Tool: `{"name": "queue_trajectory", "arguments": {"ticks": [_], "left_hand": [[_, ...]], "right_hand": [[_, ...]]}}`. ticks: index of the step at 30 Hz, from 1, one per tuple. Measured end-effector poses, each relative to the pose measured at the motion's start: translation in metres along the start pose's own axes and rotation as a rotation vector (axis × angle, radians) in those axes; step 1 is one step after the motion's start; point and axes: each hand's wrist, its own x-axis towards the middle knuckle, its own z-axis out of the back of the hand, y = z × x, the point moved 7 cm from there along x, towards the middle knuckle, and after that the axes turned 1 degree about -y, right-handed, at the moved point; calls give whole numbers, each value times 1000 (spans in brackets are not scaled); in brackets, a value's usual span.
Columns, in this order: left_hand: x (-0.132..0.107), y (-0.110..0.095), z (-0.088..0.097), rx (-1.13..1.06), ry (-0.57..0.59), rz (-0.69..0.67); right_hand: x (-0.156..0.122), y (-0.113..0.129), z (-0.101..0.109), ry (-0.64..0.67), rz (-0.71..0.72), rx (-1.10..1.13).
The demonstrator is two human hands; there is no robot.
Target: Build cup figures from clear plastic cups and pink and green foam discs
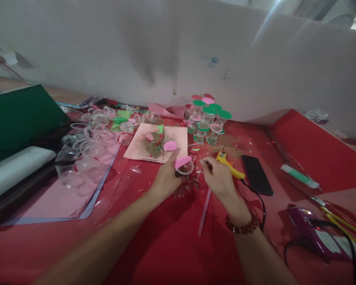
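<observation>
The left hand had its grip closed around a clear cup mid-table, a pink disc tilted over its rim. The right hand's fingers were bunched; whether they pinched anything, I couldn't tell. Far right, stacked disc-topped cups suggested finished work; loose cups remained left.

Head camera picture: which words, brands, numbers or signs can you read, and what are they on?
White wall, blue handwriting: perhaps "167"; the line above is too blurred.
Yellow glue gun: sticker too small to read.
Purple device: any marks unreadable.
Plastic cup in the left hand: no text visible.
</observation>
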Motion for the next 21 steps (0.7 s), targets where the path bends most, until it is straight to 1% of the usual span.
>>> {"name": "queue_trajectory", "arguments": {"ticks": [2, 3, 5, 7, 9, 12, 17, 19, 21], "left_hand": [[0, 2, 1, -31, 0, 30], [1, 4, 0, -55, 11, 46], [0, 6, -2, -113, 43, 57], [0, 4, -3, -140, 58, 23], [-2, 0, -2, -110, 45, -36], [-4, -9, 1, -28, 5, -96], [-4, -24, 13, 8, -98, -211], [-3, -25, 19, -20, -146, -212], [-2, -22, 22, -62, -168, -190]], "right_hand": [[3, -7, 10, -40, -24, -185], [4, -13, 15, -53, -61, -292], [6, -27, 23, -30, -134, -493], [6, -42, 29, 11, -227, -625], [4, -53, 30, 72, -285, -673], [3, -60, 24, 146, -304, -694], [6, -64, 20, 163, -335, -710], [6, -68, 20, 171, -365, -691], [6, -73, 20, 188, -385, -672]]}}
